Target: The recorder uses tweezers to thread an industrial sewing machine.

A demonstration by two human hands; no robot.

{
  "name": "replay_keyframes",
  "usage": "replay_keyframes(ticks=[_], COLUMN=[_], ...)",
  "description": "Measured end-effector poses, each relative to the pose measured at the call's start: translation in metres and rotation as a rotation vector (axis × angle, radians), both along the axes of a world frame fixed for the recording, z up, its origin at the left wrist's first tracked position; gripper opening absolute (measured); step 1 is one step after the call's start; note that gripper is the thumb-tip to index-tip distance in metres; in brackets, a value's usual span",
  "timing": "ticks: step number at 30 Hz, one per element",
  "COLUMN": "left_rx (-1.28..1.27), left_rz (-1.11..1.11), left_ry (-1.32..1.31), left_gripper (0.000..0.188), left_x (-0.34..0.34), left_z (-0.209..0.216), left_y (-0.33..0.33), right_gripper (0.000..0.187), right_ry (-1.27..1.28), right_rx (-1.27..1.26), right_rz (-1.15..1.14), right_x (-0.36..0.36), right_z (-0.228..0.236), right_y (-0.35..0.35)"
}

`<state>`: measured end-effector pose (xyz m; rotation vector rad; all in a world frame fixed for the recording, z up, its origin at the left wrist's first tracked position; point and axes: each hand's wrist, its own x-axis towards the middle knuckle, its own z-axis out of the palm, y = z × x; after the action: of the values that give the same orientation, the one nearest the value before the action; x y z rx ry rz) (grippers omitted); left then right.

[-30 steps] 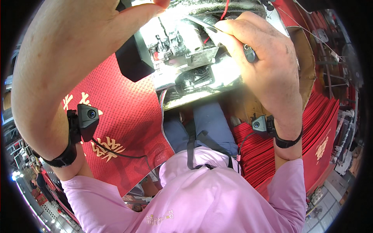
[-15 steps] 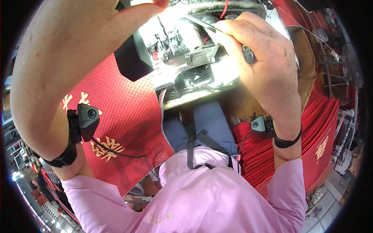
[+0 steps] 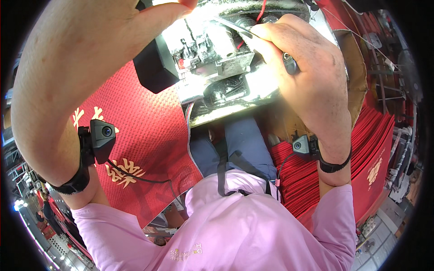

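My right hand (image 3: 312,67) is closed around a slim tool (image 3: 233,25) with a narrow metal shaft. A dark, round-capped end, apparently its handle, pokes out under the palm. The shaft points left into the brightly lit works of what looks like a sewing machine (image 3: 233,70), with a red thread running by it. At the upper edge, my left hand (image 3: 156,20) reaches over the machine's left side. Only its thumb side shows, its tip in the glare; the other fingers are out of the picture. Beneath that hand sits a black angular block (image 3: 156,67).
A red textured mat (image 3: 149,135) with gold characters hangs at the left, beside my legs. Stacked red mats (image 3: 334,180) fill the right side. Brown cardboard (image 3: 357,63) curves behind my right hand. Small cameras (image 3: 103,132) with cables are strapped to both forearms.
Hardly anything differs. The tool's dark end has shifted slightly to the right in my right hand; my left hand stays in place.
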<state>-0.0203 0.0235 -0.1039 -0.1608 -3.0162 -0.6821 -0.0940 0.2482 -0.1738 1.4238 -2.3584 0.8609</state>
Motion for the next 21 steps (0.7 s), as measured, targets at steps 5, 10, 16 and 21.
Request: replay_keyframes(ticks=[5,10,16,21], left_rx=[0.005,0.010,0.017,0.021], left_rz=[-0.005,-0.005,-0.011,-0.013], left_ry=[-0.003,-0.006,-0.010,-0.012], left_gripper=[0.011,0.011,0.011,0.011], left_x=[0.000,0.000,0.000,0.001], left_z=[-0.001,-0.001,-0.002,-0.001], left_y=[-0.001,-0.001,-0.001,-0.001], right_gripper=[0.016,0.016,0.016,0.016], right_ry=[0.114,-0.011,-0.006,0.051], right_rx=[0.023,-0.034,-0.019,-0.028], right_rz=[0.032,0.009,-0.015,0.044], right_x=[-0.017,-0.008,0.001,-0.010], right_z=[-0.003,-0.003,0.000,0.002], right_y=[0.002,0.002,-0.002,-0.003])
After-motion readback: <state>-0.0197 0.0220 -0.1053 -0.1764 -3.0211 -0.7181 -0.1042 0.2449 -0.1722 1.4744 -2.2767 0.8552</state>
